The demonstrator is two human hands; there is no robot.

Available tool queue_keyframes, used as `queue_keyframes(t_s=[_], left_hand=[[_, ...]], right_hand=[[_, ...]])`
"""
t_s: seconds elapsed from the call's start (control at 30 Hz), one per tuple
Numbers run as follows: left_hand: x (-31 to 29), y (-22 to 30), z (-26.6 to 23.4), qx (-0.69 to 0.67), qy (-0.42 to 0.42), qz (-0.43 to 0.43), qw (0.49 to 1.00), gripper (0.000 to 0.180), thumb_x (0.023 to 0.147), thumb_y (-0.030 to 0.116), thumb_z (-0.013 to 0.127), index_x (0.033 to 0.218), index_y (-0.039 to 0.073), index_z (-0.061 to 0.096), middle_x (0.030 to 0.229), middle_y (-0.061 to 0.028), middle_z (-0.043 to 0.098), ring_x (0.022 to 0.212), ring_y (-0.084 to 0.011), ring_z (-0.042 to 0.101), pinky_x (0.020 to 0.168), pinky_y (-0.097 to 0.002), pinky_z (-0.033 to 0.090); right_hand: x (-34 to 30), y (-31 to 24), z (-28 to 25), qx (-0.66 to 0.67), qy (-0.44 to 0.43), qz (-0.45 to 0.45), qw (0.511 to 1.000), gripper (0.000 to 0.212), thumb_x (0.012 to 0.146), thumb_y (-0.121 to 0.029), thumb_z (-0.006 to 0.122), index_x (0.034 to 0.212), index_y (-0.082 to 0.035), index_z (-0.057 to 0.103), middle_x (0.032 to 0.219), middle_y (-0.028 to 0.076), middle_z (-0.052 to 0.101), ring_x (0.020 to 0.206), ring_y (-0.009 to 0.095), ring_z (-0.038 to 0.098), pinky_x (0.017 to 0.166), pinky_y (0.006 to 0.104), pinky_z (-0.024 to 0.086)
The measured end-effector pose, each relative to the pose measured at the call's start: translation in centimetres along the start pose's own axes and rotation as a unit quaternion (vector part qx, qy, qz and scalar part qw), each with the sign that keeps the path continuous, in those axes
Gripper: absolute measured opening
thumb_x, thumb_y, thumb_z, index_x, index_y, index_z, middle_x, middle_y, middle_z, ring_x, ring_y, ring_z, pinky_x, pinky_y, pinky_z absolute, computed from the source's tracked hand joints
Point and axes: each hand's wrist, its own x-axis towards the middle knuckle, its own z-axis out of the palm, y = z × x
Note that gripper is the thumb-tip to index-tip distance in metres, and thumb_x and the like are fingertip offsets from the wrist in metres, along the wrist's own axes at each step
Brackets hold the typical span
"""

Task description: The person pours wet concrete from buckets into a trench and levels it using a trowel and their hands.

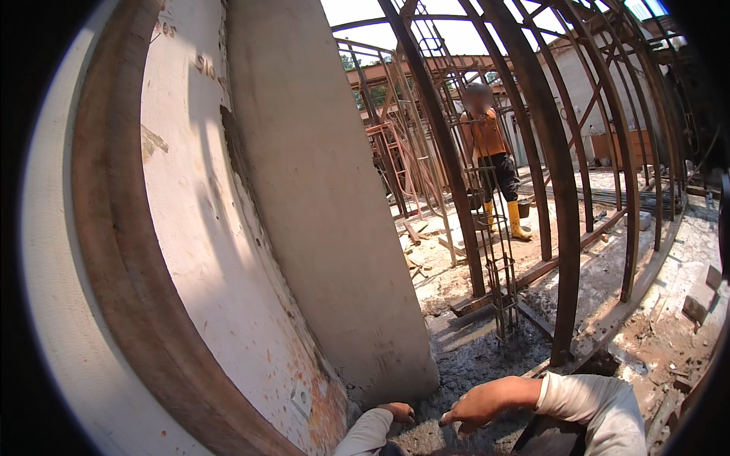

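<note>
My left hand (401, 412) is low in the head view, close to the foot of a smooth grey plastered column (327, 197). Its fingers are curled, and whatever they may hold is hidden. Just to its right, my right hand (483, 403) reaches in over wet grey mortar (487, 353), with fingers pointing down and left and slightly apart. Nothing shows between them. Both forearms wear pale sleeves. A gap separates the two hands.
Left of the column stands a white wall (190, 175) behind a curved-looking brown beam (114, 190). Steel posts (559, 190) and a rebar cage (498, 281) rise at right. Beyond them stands a person (494, 144) in yellow boots. Debris (696, 308) lies far right.
</note>
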Motion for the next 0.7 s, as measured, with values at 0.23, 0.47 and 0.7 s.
queue_keyframes(t_s=[0.23,0.47,0.7], left_hand=[[2.0,-2.2,1.1,-0.007,0.031,0.017,0.999,0.047,0.084,0.040,0.067,0.122,0.012,0.065,0.122,-0.0117,0.065,0.114,-0.0303,0.060,0.097,-0.0429,0.046],[4.2,-2.9,1.1,-0.016,0.014,0.026,0.999,0.050,0.082,0.040,0.066,0.123,0.012,0.063,0.123,-0.0112,0.065,0.115,-0.0299,0.059,0.097,-0.0429,0.046],[4.0,-3.9,2.0,-0.018,0.018,0.006,1.000,0.049,0.082,0.041,0.066,0.123,0.012,0.064,0.123,-0.0113,0.065,0.115,-0.0296,0.059,0.097,-0.0428,0.046]], right_hand=[[0.2,0.5,0.3,0.011,0.006,0.002,1.000,0.057,0.091,-0.030,0.060,0.141,-0.007,0.044,0.117,0.022,0.063,0.112,0.041,0.058,0.094,0.0484,0.046],[-0.2,0.6,0.5,0.000,0.018,-0.011,1.000,0.057,0.090,-0.029,0.062,0.140,-0.007,0.045,0.114,0.022,0.064,0.111,0.042,0.059,0.093,0.0487,0.046],[0.0,0.3,0.4,-0.009,0.027,-0.019,0.999,0.055,0.090,-0.029,0.062,0.138,-0.007,0.046,0.113,0.023,0.065,0.108,0.042,0.060,0.091,0.0488,0.047]])
